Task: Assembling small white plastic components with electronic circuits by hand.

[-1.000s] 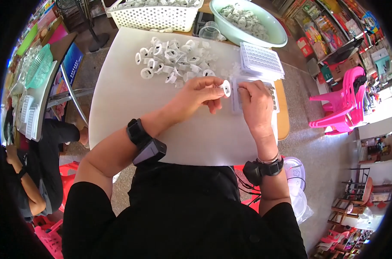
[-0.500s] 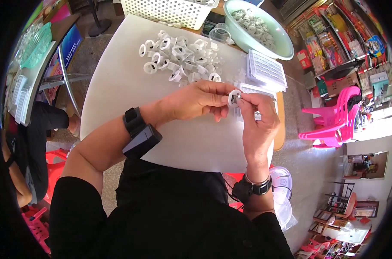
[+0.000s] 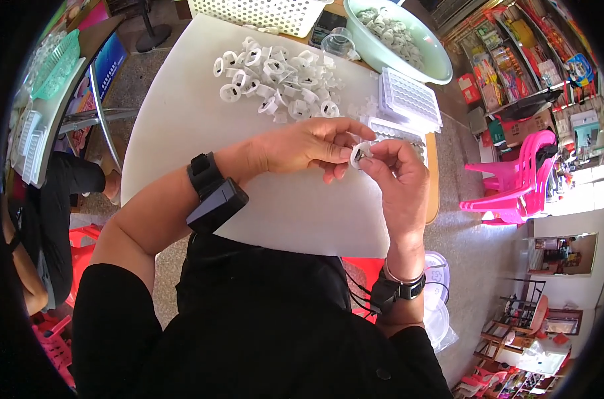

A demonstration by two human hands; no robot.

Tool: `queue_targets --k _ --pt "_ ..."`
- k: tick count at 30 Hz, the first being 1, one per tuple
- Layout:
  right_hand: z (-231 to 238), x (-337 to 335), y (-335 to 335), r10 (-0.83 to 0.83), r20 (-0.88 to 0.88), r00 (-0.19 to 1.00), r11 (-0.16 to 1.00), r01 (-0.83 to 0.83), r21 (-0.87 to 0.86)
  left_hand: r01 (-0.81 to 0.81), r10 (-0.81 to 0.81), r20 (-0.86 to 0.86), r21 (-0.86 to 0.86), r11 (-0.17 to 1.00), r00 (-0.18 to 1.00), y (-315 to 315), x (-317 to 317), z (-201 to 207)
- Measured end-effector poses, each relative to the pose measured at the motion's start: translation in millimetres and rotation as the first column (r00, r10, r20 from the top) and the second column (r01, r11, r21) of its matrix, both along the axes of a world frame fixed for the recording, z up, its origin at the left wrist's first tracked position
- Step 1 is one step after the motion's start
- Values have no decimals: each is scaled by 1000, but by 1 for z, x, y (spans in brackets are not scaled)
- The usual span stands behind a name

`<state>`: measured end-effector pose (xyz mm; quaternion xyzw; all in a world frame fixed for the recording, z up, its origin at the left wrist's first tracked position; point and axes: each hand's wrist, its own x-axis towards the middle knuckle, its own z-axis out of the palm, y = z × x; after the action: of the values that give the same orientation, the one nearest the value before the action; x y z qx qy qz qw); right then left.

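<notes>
Between my two hands, above the right part of the white table, is a small white plastic ring-shaped part (image 3: 359, 155) with a dark spot inside. My left hand (image 3: 308, 147) pinches its left side between thumb and fingers. On its other side, my right hand (image 3: 403, 174) grips it with thumb and forefinger, which hide part of it. A loose pile of similar white ring parts (image 3: 275, 76) lies on the table beyond my left hand. Just past my right hand lies a white tray (image 3: 398, 133) with rows of small pockets, partly covered by my fingers.
Stacked white gridded trays (image 3: 409, 100) sit at the table's right edge. Behind them are a pale green basin (image 3: 441, 70) full of white parts, a clear cup (image 3: 338, 43) and a white perforated basket (image 3: 262, 16). Another person's leg (image 3: 76, 179) shows at left; a pink chair (image 3: 514, 179) stands right.
The white ring part has turned slightly and shifted a little left between my fingers. My left fingers have lifted somewhat, and more of the pocketed tray shows.
</notes>
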<state>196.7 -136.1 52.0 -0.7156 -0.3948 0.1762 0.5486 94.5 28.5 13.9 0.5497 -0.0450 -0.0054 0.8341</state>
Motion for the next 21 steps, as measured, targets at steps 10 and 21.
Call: queue_targets --k 10,21 --pt "4 3 -1 109 -321 941 994 -96 57 98 -97 27 -7 995 995 6 4 -10" --pt "-1 -12 0 -115 -5 993 992 115 50 82 -81 12 -8 997 997 8 5 -9"
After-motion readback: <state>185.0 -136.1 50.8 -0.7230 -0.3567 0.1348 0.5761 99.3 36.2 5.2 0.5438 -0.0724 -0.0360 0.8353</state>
